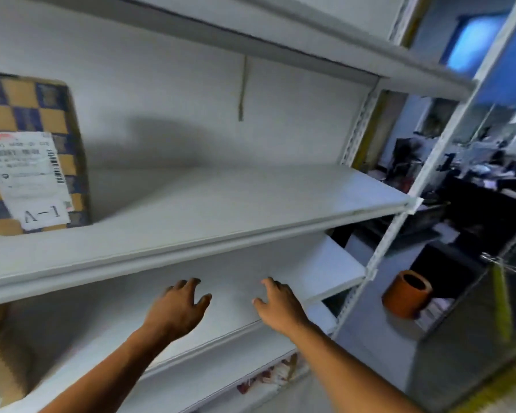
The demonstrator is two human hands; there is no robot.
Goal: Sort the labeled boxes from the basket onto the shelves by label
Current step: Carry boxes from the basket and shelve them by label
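Left hand point(178, 308): reaches out in front of the lower shelf, palm down, fingers point(191, 286) loosely spread and a little bent, holding nothing.
Right hand point(279, 305): reaches out beside the left one, well apart from it, fingers point(270, 283) relaxed and wide, thumb out to the left, holding nothing.
Whether the hands touch the shelf: cannot tell; they hover over or just above its surface.
Checkered box point(32, 153): stands upright at the far left of the middle shelf, against the back wall, brown with dark blue squares.
Label point(27, 180): white shipping sticker on the box's front, with a barcode on its right side and "A-1" written at the bottom; the small print is too blurred to read.
Middle shelf point(236, 210): white metal board, the box at its left end.
Lower shelf point(236, 293): white board under the middle one, both hands at its front half.
Upper shelf point(280, 46): white board seen from below, running across the top.
Brown box point(0, 362): plain cardboard at the far left on the lower shelf, only partly in view.
Shelf post point(393, 234): white perforated upright at the right front corner.
Orange pot point(407, 295): round, dark inside, lying tilted to the right of the post, outside the shelf unit.
Room beyond: dim and blurred, dark furniture and a blue window glow at upper right.
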